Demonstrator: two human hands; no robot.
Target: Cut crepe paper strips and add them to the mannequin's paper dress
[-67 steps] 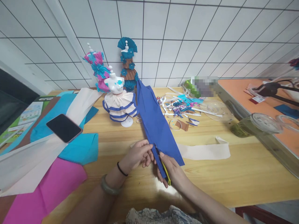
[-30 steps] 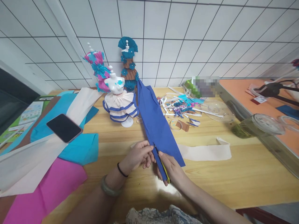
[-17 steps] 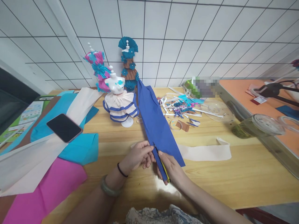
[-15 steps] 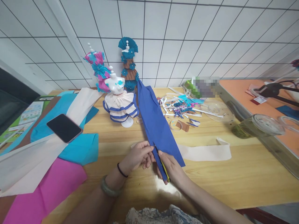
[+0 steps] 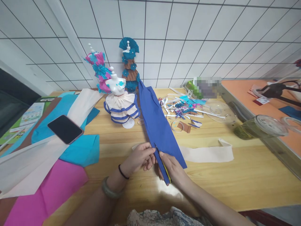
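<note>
A long blue paper sheet (image 5: 160,122) lies slantwise on the table, its far end beside the dressed figures. My left hand (image 5: 144,156) pinches the sheet's left edge near its lower end. My right hand (image 5: 170,166) is closed on scissors (image 5: 167,172) with yellow handles, partly hidden by the hand and paper. The dark blades sit in the blue paper, with a narrow strip to their left. Left of the sheet stands a small white figure (image 5: 115,86) in a cream dress with blue bands.
A phone (image 5: 65,129) lies on cream and turquoise paper at left, above magenta paper (image 5: 51,191). Two more dressed figures stand by the tiled wall. Paper scraps (image 5: 185,108), a cream strip (image 5: 209,153) and a lidded jar (image 5: 258,125) are at right.
</note>
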